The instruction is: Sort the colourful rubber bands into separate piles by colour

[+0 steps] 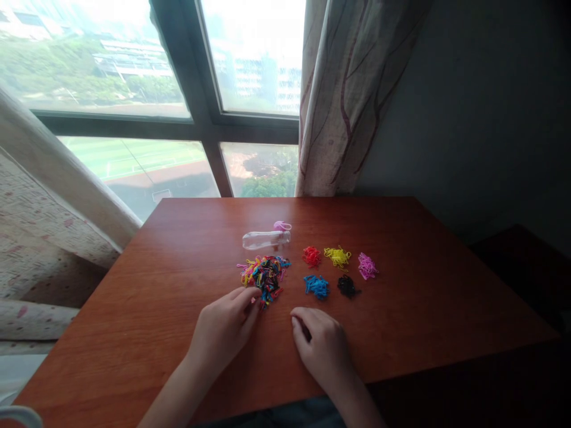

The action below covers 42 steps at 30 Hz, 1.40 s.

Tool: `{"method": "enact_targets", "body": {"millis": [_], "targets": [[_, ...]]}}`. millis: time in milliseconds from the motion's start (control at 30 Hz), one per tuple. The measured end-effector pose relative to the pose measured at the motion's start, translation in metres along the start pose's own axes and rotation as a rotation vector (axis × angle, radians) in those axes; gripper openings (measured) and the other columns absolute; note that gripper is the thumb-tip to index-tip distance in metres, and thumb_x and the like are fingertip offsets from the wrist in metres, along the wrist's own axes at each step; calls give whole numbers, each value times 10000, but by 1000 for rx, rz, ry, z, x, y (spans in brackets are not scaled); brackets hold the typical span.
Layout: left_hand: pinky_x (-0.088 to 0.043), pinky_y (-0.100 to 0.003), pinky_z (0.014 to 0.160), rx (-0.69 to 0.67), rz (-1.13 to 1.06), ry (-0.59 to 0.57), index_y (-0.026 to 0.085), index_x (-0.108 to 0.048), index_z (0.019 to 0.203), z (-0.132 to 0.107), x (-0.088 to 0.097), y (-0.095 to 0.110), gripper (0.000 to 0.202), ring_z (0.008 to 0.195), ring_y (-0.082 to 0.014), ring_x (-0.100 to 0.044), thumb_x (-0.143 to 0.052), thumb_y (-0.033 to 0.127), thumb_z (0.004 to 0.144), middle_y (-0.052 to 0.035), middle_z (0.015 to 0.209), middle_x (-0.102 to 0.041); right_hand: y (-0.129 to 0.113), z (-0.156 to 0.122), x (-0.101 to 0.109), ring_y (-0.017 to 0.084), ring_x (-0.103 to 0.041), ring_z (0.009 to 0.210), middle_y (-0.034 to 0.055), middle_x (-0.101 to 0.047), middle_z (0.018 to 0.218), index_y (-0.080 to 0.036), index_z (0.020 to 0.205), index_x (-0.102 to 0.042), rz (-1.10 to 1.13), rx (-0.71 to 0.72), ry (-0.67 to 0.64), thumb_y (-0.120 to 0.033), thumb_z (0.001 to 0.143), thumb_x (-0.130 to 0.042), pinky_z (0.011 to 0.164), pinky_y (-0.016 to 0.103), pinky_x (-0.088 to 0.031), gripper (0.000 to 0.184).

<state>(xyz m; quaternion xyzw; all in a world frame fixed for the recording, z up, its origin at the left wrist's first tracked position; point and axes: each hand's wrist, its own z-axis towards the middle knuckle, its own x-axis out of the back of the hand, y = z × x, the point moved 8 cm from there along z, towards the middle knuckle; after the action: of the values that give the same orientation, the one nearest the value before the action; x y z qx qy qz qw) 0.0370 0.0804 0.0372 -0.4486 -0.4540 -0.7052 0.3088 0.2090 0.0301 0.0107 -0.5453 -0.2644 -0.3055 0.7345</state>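
Observation:
My left hand is at the near edge of a mixed pile of small coloured loops, which look like rubber bands or little plastic clips. Its thumb and fingers are curled together at the pile; what they hold, if anything, is hidden. To the right, my right hand rests low over the table with thumb and forefinger pinched, and anything between the tips is too small to make out. Sorted heaps lie beyond it: red, yellow, pink, blue and black.
Behind the mixed pile a clear plastic bottle lies on its side, a pink lid with a loop just past it. The brown wooden table reaches to a window, with curtains at both sides.

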Motion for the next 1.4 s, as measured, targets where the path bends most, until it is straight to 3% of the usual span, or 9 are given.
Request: {"method": "enact_targets", "body": {"millis": [167,367,667,1000,1400], "targets": [[-452,-241,612,38,-6,-53,249,-629,1022,-24,2,-21,204,746,-167,-681,-474,356,942,0,876,-717,0,-1,0,178,-661,792,30,-716,863,-226,929,-669,-6,3,4,-155,910,-472,741,254,-452,210],[-468,-252,681,64,-25,-149,257,-620,992,-31,-11,-25,166,831,-180,-672,-478,329,944,-5,935,-698,2,-1,-3,175,-655,775,24,-711,854,-225,916,-669,-13,9,1,-160,917,-473,713,252,-437,206],[-440,-247,646,10,-27,-69,258,-624,983,-21,-21,-8,173,801,-170,-663,-458,303,963,-7,895,-683,0,-1,-3,178,-657,789,29,-712,860,-228,919,-666,-41,27,4,-165,924,-466,735,255,-439,210],[-441,-253,649,6,-72,18,248,-639,959,-25,-16,-6,167,763,-164,-658,-475,276,953,2,852,-680,-2,4,-7,173,-647,775,11,-706,853,-234,919,-657,-50,9,-28,-158,916,-481,708,256,-407,192],[-452,-259,665,32,-86,-7,243,-641,957,-24,-20,-9,160,777,-173,-660,-486,280,943,-8,859,-688,-30,16,-30,170,-621,763,-8,-686,815,-243,914,-634,-61,59,-129,-170,887,-579,685,251,-374,95]]}}
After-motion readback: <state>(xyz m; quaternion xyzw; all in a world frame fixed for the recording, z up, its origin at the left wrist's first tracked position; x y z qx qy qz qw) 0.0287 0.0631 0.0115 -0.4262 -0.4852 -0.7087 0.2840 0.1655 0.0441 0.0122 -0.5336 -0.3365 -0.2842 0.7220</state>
